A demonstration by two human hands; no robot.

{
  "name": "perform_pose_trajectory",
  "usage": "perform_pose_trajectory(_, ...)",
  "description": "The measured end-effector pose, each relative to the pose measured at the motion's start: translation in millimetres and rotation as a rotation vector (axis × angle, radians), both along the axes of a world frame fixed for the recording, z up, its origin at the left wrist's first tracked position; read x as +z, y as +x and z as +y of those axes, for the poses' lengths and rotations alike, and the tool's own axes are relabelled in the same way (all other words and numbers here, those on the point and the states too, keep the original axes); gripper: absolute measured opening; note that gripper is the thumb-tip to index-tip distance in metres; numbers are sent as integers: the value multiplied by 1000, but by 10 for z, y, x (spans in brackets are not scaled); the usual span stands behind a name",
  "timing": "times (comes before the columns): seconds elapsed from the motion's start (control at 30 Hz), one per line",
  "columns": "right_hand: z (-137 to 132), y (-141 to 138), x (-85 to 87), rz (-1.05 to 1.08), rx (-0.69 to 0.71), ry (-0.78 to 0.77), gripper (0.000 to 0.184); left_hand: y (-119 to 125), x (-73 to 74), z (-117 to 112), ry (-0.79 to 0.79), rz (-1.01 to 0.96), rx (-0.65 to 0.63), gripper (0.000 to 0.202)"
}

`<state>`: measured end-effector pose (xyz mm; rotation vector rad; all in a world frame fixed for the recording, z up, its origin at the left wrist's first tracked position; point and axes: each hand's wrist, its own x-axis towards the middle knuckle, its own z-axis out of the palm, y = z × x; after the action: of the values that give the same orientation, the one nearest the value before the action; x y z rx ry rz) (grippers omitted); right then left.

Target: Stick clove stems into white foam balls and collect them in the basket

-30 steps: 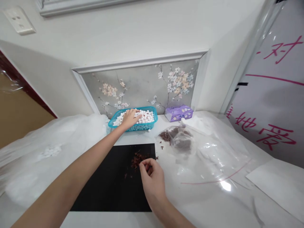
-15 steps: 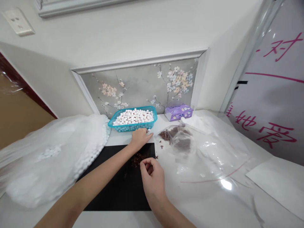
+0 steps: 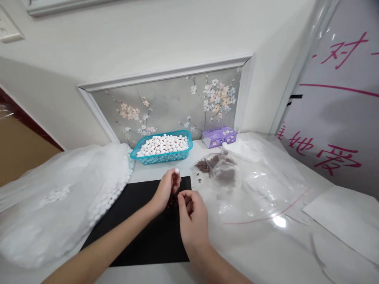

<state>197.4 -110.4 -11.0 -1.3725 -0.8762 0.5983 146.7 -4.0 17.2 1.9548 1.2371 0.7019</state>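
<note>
My left hand (image 3: pixel 166 190) is closed above the far part of a black mat (image 3: pixel 142 225), with a small white ball (image 3: pixel 177 170) at its fingertips. Just to the right, over the mat's right edge, my right hand (image 3: pixel 194 217) is curled in a pinch; whatever lies between its thumb and finger is too small to make out. Small dark brown pieces (image 3: pixel 171 203) lie on the mat, mostly hidden behind my hands. Beyond them stands a teal plastic basket (image 3: pixel 161 158) heaped with white balls.
A large clear bag of white balls (image 3: pixel 59 209) covers the left side. On the right lies a clear plastic bag (image 3: pixel 257 197) of brown pieces, with a few loose brown bits (image 3: pixel 199 181) beside it. A purple tissue pack (image 3: pixel 219 137) rests against the wall.
My left hand has come back from the basket's front edge toward my right hand, carrying the white ball. The right hand stays pinched, almost in place. The view has shifted slightly.
</note>
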Motion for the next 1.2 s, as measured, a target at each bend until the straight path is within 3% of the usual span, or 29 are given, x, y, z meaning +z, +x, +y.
perform_pose_trajectory(0.07, -30, 40, 42, -90, -19, 77, 17, -183, -36, -388, -132, -83, -12, 38)
perform_pose_trajectory(0.13, -54, 55, 55, -189, -29, 137, 15, -361, -97, -694, -488, -382, -3, 39)
perform_pose_trajectory(0.23, -84, 29, 21, -308, 29, 172, 14, -550, -196, -918, -657, -578, 60, 47)
perform_pose_trajectory(0.47, -147, -48, -79, -467, 230, 235, 15, -633, -273, -909, -737, -724, 69, 49)
perform_pose_trajectory(0.83, -128, -4, -52, -660, 245, 216, 21, -649, -326, -908, -765, -718, 108, 52)
perform_pose_trajectory(1.2, -94, 47, -13, -635, 371, 196, 21, -611, -263, -933, -694, -669, 137, 56)
